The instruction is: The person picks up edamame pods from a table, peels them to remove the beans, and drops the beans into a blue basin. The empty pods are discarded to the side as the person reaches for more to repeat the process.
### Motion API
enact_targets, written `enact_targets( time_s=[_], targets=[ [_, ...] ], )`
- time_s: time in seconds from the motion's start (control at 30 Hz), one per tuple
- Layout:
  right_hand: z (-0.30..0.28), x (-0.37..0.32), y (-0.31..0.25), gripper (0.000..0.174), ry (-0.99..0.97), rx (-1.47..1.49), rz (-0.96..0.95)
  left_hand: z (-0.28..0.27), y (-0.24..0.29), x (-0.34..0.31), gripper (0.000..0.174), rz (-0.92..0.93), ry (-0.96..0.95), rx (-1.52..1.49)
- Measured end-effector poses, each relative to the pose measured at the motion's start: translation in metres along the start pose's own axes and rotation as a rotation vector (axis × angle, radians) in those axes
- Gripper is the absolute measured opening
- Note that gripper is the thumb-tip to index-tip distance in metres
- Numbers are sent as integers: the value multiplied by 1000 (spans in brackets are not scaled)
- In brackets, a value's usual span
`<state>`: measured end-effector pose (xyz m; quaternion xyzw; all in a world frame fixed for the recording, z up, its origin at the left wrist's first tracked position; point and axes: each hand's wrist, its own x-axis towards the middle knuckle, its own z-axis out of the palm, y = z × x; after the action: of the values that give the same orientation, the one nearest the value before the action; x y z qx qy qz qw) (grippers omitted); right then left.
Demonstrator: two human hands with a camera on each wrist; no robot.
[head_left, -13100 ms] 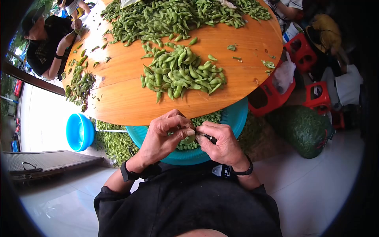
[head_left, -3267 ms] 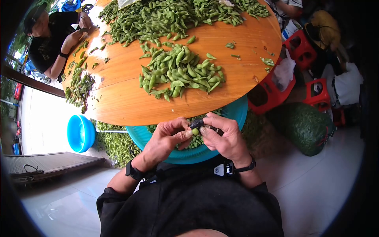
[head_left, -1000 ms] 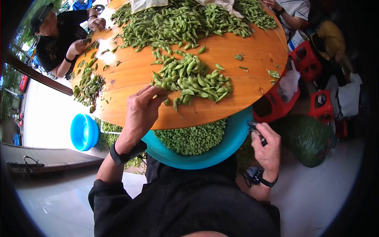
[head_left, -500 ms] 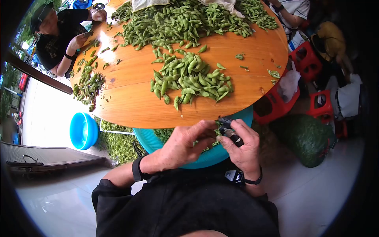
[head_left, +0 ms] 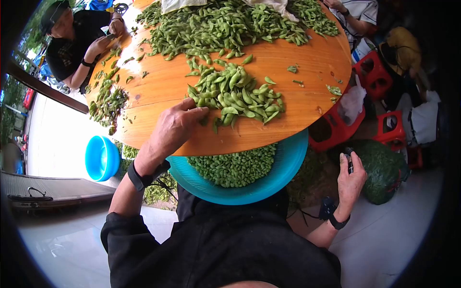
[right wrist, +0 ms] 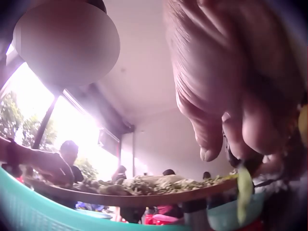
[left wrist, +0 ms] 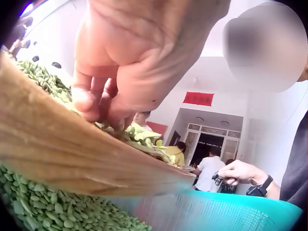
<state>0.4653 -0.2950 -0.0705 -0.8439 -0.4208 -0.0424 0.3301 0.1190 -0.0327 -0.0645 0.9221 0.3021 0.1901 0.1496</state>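
Note:
In the head view my left hand (head_left: 175,127) reaches over the table's near edge to the left side of a small heap of green soybean pods (head_left: 235,93). The left wrist view has its fingertips (left wrist: 84,103) pointing down among pods; whether one is pinched I cannot tell. Out to the right, beyond the basin, my right hand (head_left: 351,180) holds a small black tool (head_left: 350,166), mostly covered by the fingers. Just below those fingers, a pale green pod (right wrist: 244,195) hangs in the right wrist view. Shelled green beans (head_left: 233,168) lie in the teal basin (head_left: 230,196) under the table edge.
A larger mound of pods (head_left: 216,29) covers the far side of the round wooden table (head_left: 158,120). Scraps (head_left: 108,103) lie at left, near another seated person (head_left: 72,43). Red stools (head_left: 338,122) and a full green sack (head_left: 379,170) stand right; a blue tub (head_left: 102,158) stands left.
Half a second ago both hands were together over the basin. Since then my left hand has gone up to the pod heap, and my right hand has swung away to the right with the tool.

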Motion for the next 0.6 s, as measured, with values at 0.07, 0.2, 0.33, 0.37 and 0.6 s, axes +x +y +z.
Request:
enact_targets(
  time_s=[0.07, 0.2, 0.33, 0.37, 0.6],
  targets=[
    [0, 0, -4, 23, -7, -32, -9, -1, -2, -1, 31, 20, 14, -8],
    [7, 0, -10, 22, -53, 27, -15, -4, 3, -8, 28, -9, 40, -117],
    [13, 1, -19, 20, -29, 99, -67, 0, 3, -19, 19, -37, 198, -43],
    [13, 1, -22, 19, -33, 125, -68, -2, 5, -20, 15, -77, 237, -68],
    [29, -9, -59, 14, -250, 383, -84, -2, 27, -37, 8, -473, 165, -756]
  ],
)
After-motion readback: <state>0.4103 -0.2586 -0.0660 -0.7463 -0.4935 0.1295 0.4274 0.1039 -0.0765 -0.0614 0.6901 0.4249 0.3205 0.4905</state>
